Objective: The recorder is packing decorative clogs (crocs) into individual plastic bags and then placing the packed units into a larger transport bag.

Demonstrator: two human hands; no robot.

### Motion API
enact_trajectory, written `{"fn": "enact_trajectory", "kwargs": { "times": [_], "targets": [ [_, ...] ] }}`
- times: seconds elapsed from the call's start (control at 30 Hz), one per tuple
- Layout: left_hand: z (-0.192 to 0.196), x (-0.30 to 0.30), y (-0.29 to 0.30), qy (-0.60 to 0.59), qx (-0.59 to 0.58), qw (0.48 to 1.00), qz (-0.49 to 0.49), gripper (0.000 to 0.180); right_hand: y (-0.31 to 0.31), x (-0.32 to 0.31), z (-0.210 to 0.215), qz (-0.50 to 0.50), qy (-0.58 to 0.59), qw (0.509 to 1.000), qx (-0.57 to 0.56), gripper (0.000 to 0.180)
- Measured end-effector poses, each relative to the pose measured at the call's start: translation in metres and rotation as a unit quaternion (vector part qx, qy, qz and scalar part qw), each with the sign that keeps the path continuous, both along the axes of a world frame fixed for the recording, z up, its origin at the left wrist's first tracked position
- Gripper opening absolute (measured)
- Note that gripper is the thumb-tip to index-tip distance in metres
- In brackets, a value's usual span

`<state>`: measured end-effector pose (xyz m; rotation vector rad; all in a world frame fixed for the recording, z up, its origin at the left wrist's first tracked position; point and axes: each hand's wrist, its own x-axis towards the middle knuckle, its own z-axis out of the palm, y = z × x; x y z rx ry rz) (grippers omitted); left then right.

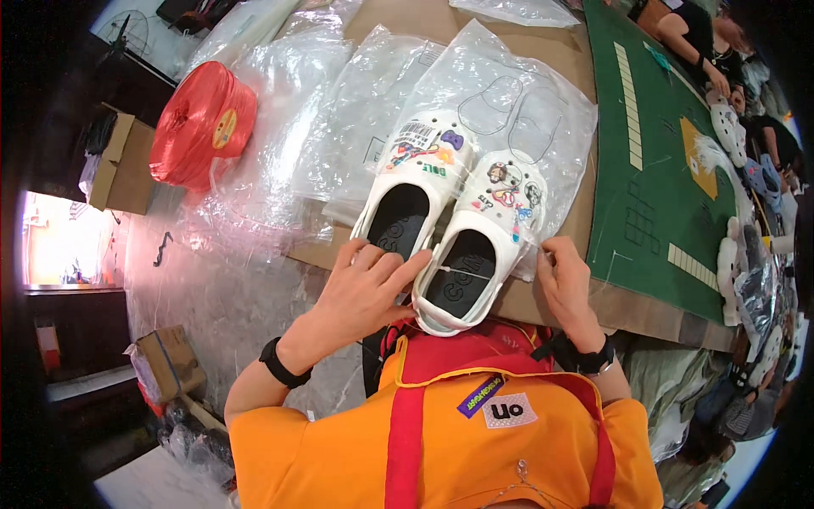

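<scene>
A pair of white clogs (507, 204) with black insoles and colourful charms lies side by side, toes pointing away from me. Their front parts are inside a clear plastic bag (570, 106), and their heels stick out at its near end. My left hand (360, 288) grips the clogs at the heels, its fingers over the left clog's rim and reaching to the gap between the two. On the other side, my right hand (564, 278) pinches the edge of the bag beside the right clog. A thin loop of cord shows through the bag beyond the toes.
More clear bags (360, 102) lie flat on the cardboard-covered table (398, 15). A roll of red plastic twine (199, 127) stands at the left. Right of the clogs is a green mat (627, 220). Another person's hand (719, 83) touches a white clog (727, 127) at far right.
</scene>
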<state>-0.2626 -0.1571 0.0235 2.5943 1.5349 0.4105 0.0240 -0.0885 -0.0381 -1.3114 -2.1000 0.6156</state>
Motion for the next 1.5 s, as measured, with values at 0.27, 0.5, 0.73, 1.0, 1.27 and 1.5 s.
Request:
{"fn": "enact_trajectory", "kwargs": {
  "times": [0.27,0.5,0.73,1.0,1.27,1.5],
  "targets": [
    [0.009,0.000,0.014,-0.092,-0.111,0.990,-0.002,0.055,-0.005,-0.004,-0.008,0.002,-0.039,0.999,-0.006,0.018],
    [0.007,0.021,0.054,-0.003,-0.255,0.963,0.091,0.058,-0.013,-0.012,0.001,-0.020,0.021,0.998,-0.063,0.016],
    [-0.006,0.035,0.068,0.003,-0.245,0.966,0.085,0.036,-0.008,-0.006,0.003,0.018,0.064,0.998,-0.012,0.017],
    [-0.007,0.036,0.069,-0.054,-0.174,0.978,0.097,0.028,-0.019,-0.012,0.029,0.072,0.046,0.996,-0.007,0.011],
    [-0.016,0.068,0.054,-0.036,-0.155,0.983,0.094,0.037,0.000,-0.024,0.046,0.027,-0.016,0.980,0.195,0.026],
    [0.001,0.061,0.048,0.006,-0.022,0.997,0.069,0.040,0.026,-0.042,0.057,0.141,-0.116,0.966,0.183,0.037]
  ]
}}
